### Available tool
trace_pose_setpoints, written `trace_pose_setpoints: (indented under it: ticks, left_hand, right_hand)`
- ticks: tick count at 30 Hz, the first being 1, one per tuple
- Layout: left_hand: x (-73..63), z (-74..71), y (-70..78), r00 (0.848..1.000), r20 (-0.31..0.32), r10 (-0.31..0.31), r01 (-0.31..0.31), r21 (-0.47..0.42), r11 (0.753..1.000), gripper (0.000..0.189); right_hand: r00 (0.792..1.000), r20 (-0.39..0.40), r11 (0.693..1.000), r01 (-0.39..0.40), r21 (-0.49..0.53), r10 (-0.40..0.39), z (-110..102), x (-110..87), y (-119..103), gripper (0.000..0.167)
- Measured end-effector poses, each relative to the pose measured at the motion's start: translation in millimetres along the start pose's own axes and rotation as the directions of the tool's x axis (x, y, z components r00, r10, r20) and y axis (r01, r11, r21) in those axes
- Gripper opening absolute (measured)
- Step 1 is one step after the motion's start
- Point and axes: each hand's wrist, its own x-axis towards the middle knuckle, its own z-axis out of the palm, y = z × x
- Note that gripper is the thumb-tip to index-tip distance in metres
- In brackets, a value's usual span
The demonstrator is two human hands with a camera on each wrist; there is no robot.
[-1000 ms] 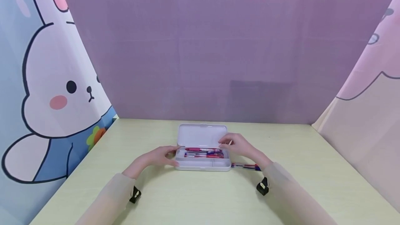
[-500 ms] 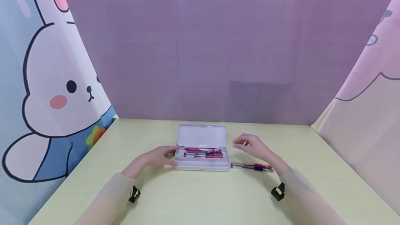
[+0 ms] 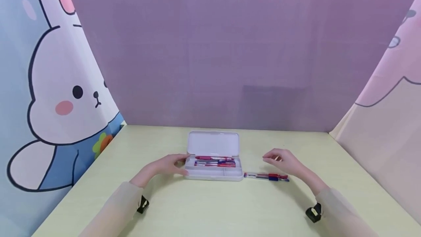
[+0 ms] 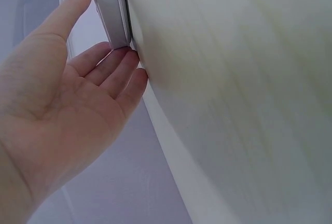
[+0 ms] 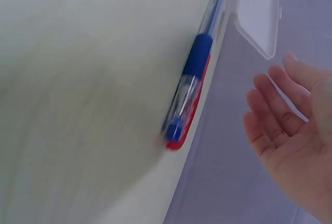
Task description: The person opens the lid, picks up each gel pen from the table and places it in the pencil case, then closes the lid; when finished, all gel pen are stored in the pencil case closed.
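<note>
Our left hand (image 3: pixel 167 164), fingers relaxed and only slightly bent, touches the left end of the white pen case (image 3: pixel 210 178) with its thumb and fingertips. Our right hand (image 3: pixel 284 160) holds nothing; its fingers curve loosely above the table (image 3: pixel 213 207), to the right of the case. We see the case near the middle of the table, its lid (image 3: pixel 213 143) raised at the rear. Within, a red pen (image 3: pixel 213 158) and several other pens (image 3: pixel 215 164) lie lengthwise in the long rear compartment. Just beside the right end, we note a blue-gripped pen (image 5: pixel 198 55) and a red-gripped pen (image 3: pixel 276 175) side by side; we cannot tell whether they touch the case.
</note>
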Motion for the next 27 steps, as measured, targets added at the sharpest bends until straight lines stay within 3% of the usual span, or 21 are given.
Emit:
trace_pose_setpoints:
  ticks: [16,27]
  left_hand:
    - [-2.2,-0.1,1.7,1.000,-0.006,-0.011,0.011,0.012,1.000,0.075]
    - [-0.9,0.1,3.0,1.000,-0.007,-0.015,0.015,0.013,1.000,0.075]
  right_hand:
    - [0.992,0.110,0.997,-0.072,0.029,0.068,-8.6,-36.6,20.7,0.021]
    - [0.989,0.149,0.999,0.019,0.032,-0.023,-12.5,-46.7,25.5,0.012]
